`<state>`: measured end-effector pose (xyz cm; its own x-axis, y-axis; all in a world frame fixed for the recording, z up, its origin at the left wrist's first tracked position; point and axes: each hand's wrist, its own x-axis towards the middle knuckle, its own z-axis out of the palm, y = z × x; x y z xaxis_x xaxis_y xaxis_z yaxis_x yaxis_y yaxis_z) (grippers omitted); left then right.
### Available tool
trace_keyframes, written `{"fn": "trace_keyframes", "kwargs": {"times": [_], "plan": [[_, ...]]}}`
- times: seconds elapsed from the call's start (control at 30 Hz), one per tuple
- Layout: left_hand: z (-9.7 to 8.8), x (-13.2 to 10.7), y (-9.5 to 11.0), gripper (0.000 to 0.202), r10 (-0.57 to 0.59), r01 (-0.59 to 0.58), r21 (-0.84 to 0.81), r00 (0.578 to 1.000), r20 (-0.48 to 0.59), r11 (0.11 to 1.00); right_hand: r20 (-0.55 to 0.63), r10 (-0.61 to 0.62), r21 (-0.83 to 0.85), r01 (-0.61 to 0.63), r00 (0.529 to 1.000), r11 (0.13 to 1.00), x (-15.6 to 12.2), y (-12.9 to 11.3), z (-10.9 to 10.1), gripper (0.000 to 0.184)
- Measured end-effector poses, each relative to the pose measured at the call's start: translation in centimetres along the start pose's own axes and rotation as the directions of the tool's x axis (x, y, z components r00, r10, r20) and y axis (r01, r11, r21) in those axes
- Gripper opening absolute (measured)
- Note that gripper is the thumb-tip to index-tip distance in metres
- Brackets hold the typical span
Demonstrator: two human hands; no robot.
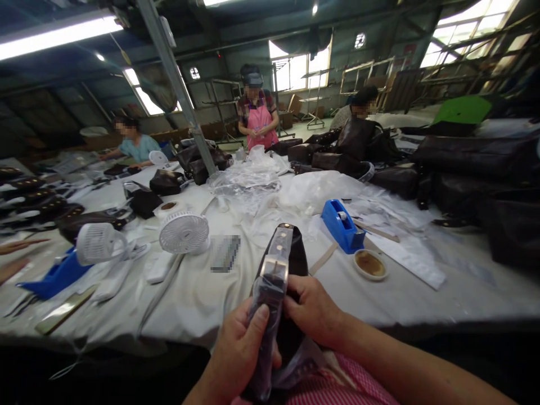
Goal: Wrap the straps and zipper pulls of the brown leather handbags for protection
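Observation:
A dark leather strap (270,295) with a gold buckle (275,269) stands upright in front of me, partly covered in clear plastic film. My left hand (241,340) is closed round its lower part, the thumb pressed along the front. At the strap's right edge, just below the buckle, the fingers of my right hand (314,309) pinch it. Behind the strap is more dark leather (299,259), curving over at the top; whether it is the same piece, I cannot tell. Loose clear plastic (301,365) hangs below, near my lap.
A blue tape dispenser (343,228) and a round dish of brown stuff (370,264) are to the right. White fans (184,232) stand left. Plastic bags (257,169) and dark leather bags (476,163) are heaped beyond. A co-worker's hand (19,247) shows at the left edge; others work farther off.

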<state>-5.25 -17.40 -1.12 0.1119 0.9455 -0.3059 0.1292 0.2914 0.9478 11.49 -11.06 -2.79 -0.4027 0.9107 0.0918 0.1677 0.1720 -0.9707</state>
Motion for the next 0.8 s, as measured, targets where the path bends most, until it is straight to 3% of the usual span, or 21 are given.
{"fn": "trace_keyframes", "kwargs": {"times": [0.13, 0.27, 0.43, 0.5, 0.67, 0.8], "plan": [[-0.3, -0.2, 0.0, 0.045, 0.006, -0.006, -0.008, 1.0, -0.014, 1.0, 0.139, 0.122, 0.347, -0.164, 0.983, 0.923, 0.3, -0.1, 0.5, 0.02], [-0.5, -0.4, -0.2, 0.045, 0.019, -0.018, -0.077, 1.0, 0.004, 0.997, 0.341, 0.092, 0.575, -0.285, 0.935, 0.767, -0.3, 0.7, 0.0, 0.022], [-0.4, -0.4, -0.1, 0.048, -0.014, 0.014, -0.158, 1.0, 0.002, 0.987, 0.37, 0.216, 0.683, -0.422, 0.904, 0.596, -0.6, 1.9, 0.4, 0.021], [-0.4, -0.4, -0.2, 0.047, -0.009, 0.01, -0.202, 1.0, 0.007, 0.979, 0.363, 0.257, 0.646, -0.441, 0.896, 0.624, -0.5, 1.8, 0.8, 0.023], [-0.9, -0.6, -0.7, 0.043, -0.002, 0.005, -0.303, 1.0, 0.011, 0.953, 0.309, 0.224, 0.298, -0.318, 0.924, 0.9, -0.2, 0.6, 0.6, 0.032], [-1.5, -0.7, -1.0, 0.044, -0.012, 0.016, -0.302, 1.0, 0.015, 0.953, 0.316, 0.236, 0.09, -0.277, 0.919, 0.957, -0.3, 0.1, -0.9, 0.034]]}}
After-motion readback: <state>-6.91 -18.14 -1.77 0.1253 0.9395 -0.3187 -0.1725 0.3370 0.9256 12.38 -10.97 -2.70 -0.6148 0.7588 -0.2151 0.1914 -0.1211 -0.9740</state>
